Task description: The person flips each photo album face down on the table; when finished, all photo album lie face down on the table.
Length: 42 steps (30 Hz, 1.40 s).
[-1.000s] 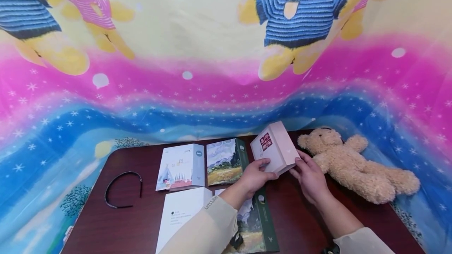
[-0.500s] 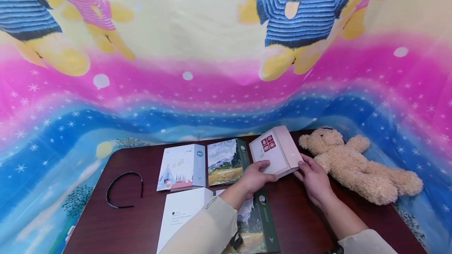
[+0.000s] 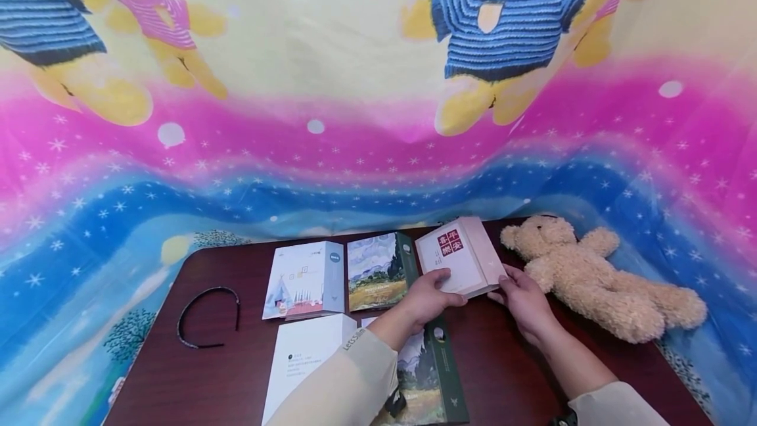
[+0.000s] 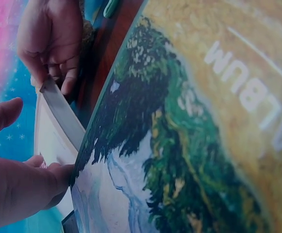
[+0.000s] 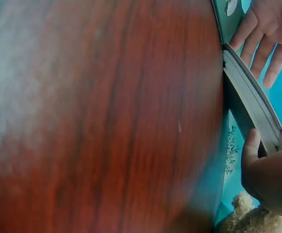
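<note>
A pale photo album (image 3: 461, 258) with red square characters lies at a tilt near the table's back edge. My right hand (image 3: 523, 298) pinches its lower right corner by the spine; the right wrist view shows the thumb (image 5: 250, 145) against the album's underside. On the cover's lower left part rests my left hand (image 3: 428, 298), its fingers (image 5: 257, 48) straight and spread in the right wrist view. Just left of the album sits a landscape-painting album (image 3: 378, 268). A second one (image 3: 428, 373) lies below my left wrist, partly hidden by the sleeve.
A white album (image 3: 304, 278) with a tent picture and another white album (image 3: 301, 360) stand in the left column. Farther left lies a black headband (image 3: 180, 321). A teddy bear (image 3: 597, 275) is at the right. Printed cloth (image 3: 355, 150) hangs behind the table (image 3: 207, 380).
The pale album has come down from a steeper tilt to a flatter one, its top edge dropping. My right hand has shifted slightly right and down with it; my left hand has barely moved.
</note>
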Each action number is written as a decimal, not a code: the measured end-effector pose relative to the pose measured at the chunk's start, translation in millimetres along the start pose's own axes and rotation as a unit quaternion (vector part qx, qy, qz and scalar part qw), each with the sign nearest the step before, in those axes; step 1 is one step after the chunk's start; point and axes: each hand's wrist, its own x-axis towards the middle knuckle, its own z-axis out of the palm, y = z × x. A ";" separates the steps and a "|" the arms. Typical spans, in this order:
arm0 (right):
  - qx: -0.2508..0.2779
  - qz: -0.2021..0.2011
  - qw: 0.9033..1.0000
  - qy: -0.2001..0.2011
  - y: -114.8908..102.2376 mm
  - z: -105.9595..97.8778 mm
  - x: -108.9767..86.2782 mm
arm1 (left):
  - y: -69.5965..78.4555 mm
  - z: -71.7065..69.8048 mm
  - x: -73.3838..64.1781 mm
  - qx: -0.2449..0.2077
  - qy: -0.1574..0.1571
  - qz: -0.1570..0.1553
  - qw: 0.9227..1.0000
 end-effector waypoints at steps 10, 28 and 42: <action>-0.020 0.041 0.999 -0.020 6.1 -4.6 2.0 | -2.3 0.5 2.6 -0.005 0.008 -0.004 1.000; -0.137 0.052 0.989 -0.004 12.6 -5.8 4.2 | -3.1 -4.9 3.5 -0.011 0.014 0.011 1.000; -0.158 0.043 0.986 -0.026 9.2 -7.9 1.8 | -2.3 -8.9 1.3 -0.011 0.002 0.021 1.000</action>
